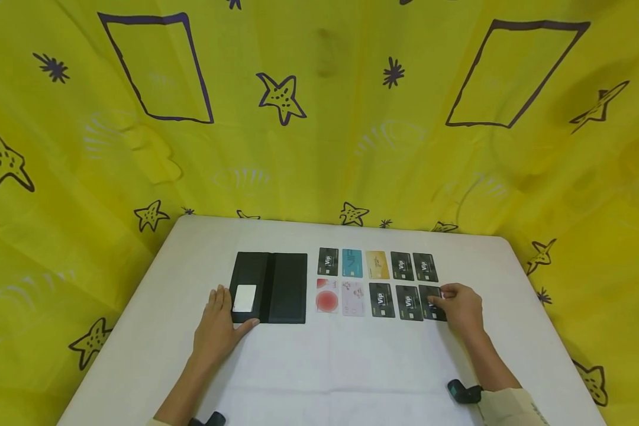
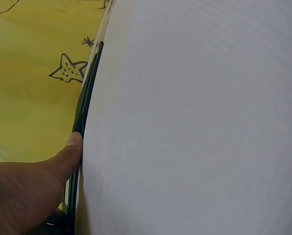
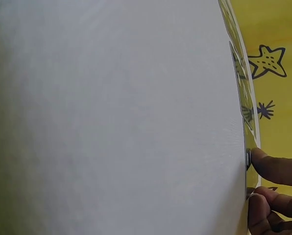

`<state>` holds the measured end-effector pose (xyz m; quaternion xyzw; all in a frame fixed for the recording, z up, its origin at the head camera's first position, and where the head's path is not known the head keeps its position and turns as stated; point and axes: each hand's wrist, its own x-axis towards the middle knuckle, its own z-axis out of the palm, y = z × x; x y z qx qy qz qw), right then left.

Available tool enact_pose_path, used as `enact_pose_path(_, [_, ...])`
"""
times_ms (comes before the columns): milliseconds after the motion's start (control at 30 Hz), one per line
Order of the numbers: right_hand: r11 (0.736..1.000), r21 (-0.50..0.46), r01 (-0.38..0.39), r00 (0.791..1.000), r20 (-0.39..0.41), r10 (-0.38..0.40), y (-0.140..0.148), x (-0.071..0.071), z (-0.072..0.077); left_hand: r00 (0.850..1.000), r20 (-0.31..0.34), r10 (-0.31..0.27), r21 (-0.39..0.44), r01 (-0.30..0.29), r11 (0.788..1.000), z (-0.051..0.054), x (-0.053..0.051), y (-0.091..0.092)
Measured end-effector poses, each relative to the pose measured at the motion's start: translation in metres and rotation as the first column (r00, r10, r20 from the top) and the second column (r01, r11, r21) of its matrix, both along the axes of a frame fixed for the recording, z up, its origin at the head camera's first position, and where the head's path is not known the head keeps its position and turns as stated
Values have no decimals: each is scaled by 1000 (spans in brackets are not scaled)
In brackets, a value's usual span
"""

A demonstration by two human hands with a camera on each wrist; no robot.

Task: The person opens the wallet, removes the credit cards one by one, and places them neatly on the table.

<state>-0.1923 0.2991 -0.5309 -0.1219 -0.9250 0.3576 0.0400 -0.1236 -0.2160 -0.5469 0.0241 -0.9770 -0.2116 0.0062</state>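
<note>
A black card holder [image 1: 290,290] lies spread open on the white table, with a white card [image 1: 244,298] in its left side. My left hand [image 1: 216,331] rests against the holder's lower left corner, fingers straight and the thumb [image 2: 73,142] on its near edge. To the right, several cards lie in two rows. My right hand [image 1: 462,309] pinches the black Vip card [image 1: 430,293] at the right end of the near row, thumb on its face and fingers at its right edge. In the right wrist view that card [image 3: 251,171] appears nearly edge-on.
The far row has black Vip cards [image 1: 402,266], a blue card [image 1: 352,263] and a gold card [image 1: 377,264]. A red-circle card [image 1: 327,297] and a pale pink card [image 1: 353,298] begin the near row. Behind the white table [image 1: 330,361] hangs a yellow patterned curtain [image 1: 319,160].
</note>
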Motion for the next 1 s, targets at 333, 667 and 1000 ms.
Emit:
enact_pose_path(333, [1000,-7,-6,1000,-13,6,5,-2,-4,1000,-3,-3,-3,3,1000,-2,-1,0])
enact_pose_path(667, [999,44,-12,1000,18,12,5,2,5,1000,14,-9,33,8,999,-4,-3,-1])
enact_pose_path(1000, [998,57,-34,995,94,29,8,15,16,995,92,-36,146,22,989,6,-1,-10])
